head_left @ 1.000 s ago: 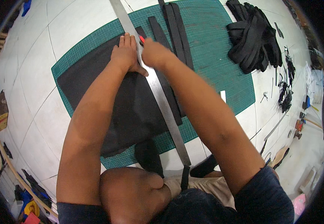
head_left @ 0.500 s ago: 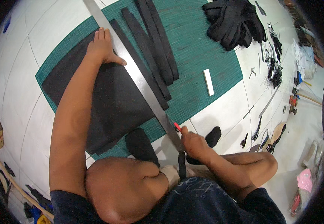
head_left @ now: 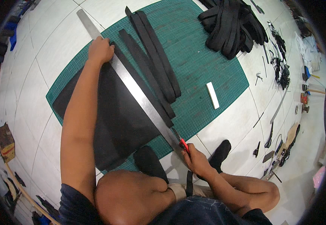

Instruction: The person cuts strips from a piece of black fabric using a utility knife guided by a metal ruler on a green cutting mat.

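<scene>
A long metal ruler (head_left: pixel 135 91) lies slantwise over a large black fabric sheet (head_left: pixel 112 112) on a green cutting mat (head_left: pixel 193 41). My left hand (head_left: pixel 101 50) is closed round the ruler towards its far end, fingers curled over its edges. In my right hand (head_left: pixel 199 160) is a red utility knife (head_left: pixel 184 144), its blade pointing away from me beside the ruler's near end. A narrow black strip (head_left: pixel 169 122) shows along the ruler's right side. Further right lie a loose black strip (head_left: pixel 148 71) and folded black strips (head_left: pixel 159 60).
A white block (head_left: pixel 212 95) rests on the mat's right part. A heap of black straps (head_left: pixel 232 28) sits at the far right. Black scraps (head_left: pixel 282 73) and tools lie on the tiled floor beyond. My feet in black socks (head_left: pixel 150 161) are by the mat's near edge.
My left hand has gone from fingers spread on the ruler to curled round it, nearer its far end. The right hand still holds the knife. The whole view has shifted a little.
</scene>
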### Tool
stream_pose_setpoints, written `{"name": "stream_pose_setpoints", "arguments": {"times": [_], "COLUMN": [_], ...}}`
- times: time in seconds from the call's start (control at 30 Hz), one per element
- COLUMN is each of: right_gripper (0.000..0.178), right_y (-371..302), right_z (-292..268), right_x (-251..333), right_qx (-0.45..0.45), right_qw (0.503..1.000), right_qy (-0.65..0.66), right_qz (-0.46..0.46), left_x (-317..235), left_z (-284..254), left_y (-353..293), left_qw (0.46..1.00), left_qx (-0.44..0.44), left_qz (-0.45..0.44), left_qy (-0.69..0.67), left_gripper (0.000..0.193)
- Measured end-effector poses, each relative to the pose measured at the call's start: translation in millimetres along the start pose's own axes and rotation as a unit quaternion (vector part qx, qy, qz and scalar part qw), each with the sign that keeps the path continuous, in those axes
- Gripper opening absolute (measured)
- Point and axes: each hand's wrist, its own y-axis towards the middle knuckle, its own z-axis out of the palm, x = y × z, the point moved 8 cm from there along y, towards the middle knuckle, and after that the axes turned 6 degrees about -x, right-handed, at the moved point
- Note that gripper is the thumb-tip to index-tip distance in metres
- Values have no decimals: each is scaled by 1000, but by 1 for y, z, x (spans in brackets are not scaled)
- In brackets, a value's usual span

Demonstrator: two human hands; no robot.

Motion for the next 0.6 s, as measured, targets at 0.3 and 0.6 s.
{"name": "stream_pose_setpoints", "arguments": {"times": [0.3, 0.6], "right_gripper": [30, 43], "right_y": [6, 30], "right_z": [11, 26], "right_x": [-13, 2], "right_qx": [-21, -73], "right_qw": [999, 997], "right_qy": [32, 34], "right_qz": [1, -17], "left_x": [3, 20], "left_z": [13, -11], "left_y": [36, -38], "left_qw": [981, 958], "left_qx": [47, -210], "left_qz": [-49, -74], "left_qy": [-181, -181], "left_gripper": [37, 50]}}
